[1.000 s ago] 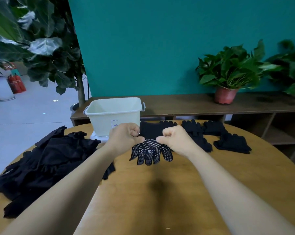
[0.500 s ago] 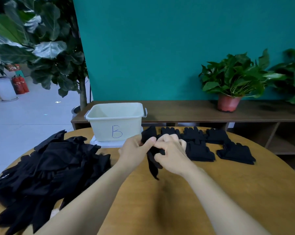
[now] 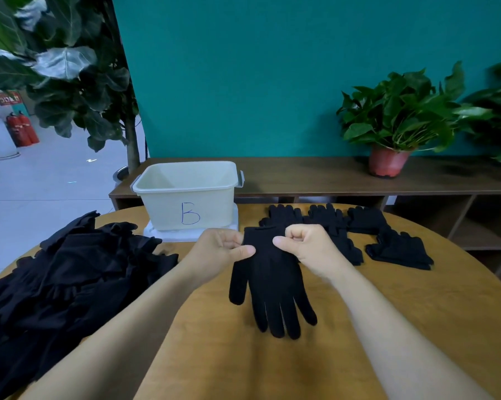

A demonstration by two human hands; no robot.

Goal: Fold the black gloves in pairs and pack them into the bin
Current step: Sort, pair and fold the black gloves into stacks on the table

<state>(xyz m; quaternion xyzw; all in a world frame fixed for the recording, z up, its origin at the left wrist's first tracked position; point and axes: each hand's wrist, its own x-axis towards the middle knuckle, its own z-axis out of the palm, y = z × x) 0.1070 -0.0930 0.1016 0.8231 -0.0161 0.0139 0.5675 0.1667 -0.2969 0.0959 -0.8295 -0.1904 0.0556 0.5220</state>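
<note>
matt cloth glove (image 3: pixel 272 281), prob. plastic bin (image 3: pixel 165 212), wood table (image 3: pixel 272 370)

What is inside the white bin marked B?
Only bare inner walls of the bin show; nothing rises above its rim. Its floor is hidden behind the front wall, so anything lying low cannot be seen.

We read a single blue handwritten letter "B" on the front wall of the cream bin (image 3: pixel 168 215). The red sign (image 3: pixel 8 98) at far left carries writing too blurred to read.
</note>
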